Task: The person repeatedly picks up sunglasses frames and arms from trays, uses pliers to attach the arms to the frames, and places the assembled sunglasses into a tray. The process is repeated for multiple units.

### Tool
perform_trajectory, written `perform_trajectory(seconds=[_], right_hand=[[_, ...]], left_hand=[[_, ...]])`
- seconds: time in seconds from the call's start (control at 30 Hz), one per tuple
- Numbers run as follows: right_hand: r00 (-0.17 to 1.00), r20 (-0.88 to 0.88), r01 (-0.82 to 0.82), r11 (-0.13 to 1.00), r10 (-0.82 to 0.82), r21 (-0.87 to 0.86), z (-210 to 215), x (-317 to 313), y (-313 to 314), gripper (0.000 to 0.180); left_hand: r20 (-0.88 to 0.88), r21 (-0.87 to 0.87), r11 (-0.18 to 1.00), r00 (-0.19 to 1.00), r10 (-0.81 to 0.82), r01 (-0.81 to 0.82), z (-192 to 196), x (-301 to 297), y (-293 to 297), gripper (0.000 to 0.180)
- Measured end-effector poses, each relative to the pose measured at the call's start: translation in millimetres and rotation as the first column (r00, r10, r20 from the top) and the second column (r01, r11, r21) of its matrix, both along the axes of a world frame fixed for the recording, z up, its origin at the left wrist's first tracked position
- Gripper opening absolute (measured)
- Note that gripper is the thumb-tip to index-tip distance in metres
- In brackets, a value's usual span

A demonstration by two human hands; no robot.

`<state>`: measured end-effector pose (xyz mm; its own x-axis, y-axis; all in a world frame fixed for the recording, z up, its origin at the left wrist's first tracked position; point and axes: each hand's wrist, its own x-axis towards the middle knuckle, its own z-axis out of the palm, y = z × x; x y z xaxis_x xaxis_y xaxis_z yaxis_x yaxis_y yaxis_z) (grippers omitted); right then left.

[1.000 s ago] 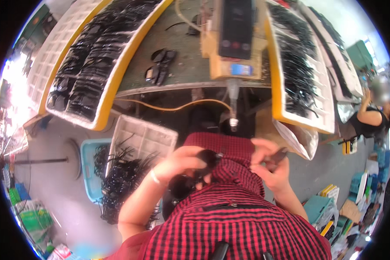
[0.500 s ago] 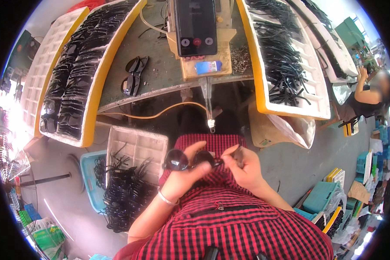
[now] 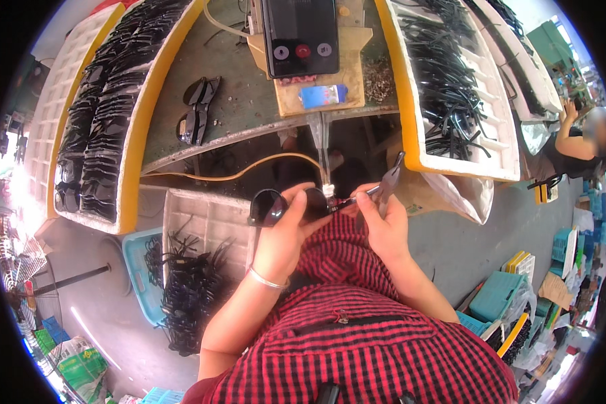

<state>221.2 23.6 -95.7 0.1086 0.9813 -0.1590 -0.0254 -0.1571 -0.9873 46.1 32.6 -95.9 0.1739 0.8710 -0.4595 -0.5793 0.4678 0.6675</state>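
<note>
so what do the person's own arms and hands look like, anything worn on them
Both forearms are bare, with no sleeves and no gloves. The left hand has a thin silver bangle around its wrist. The right hand shows nothing on its wrist or fingers. The clothing below is red-and-black check.

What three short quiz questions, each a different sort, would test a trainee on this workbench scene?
1. True or false: the left hand holds a sunglasses front.
2. What does the right hand hold? A) an arm piece B) a cup C) a brush
3. Fill in: the two finished sunglasses lie on the ___ bench.

Key: 1 true; 2 A; 3 green
</note>
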Motion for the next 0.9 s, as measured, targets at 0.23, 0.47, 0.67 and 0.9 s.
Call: perform_trajectory(seconds=[0.23,0.47,0.67,0.9], right_hand=[[0.997,-0.059,0.049,0.994,-0.043,0.093,1.9,-5.9,2.1,0.020],[0.997,-0.062,0.047,0.995,-0.042,0.091,5.4,-7.5,1.3,0.019],[0.986,-0.153,0.080,0.993,-0.066,0.087,1.0,-11.5,-1.6,0.018],[0.979,-0.196,0.080,0.994,-0.063,0.077,-1.1,-12.0,-2.7,0.017]], left_hand=[[-0.019,0.035,0.999,1.000,0.023,-0.023,9.9,1.2,6.4,0.034],[-0.033,0.053,0.998,0.999,0.039,-0.037,14.1,-0.8,8.6,0.034],[-0.060,0.078,0.997,0.998,0.030,-0.025,12.9,-2.5,7.8,0.032],[-0.087,0.106,0.994,0.996,0.015,-0.006,12.9,-3.7,8.1,0.031]])
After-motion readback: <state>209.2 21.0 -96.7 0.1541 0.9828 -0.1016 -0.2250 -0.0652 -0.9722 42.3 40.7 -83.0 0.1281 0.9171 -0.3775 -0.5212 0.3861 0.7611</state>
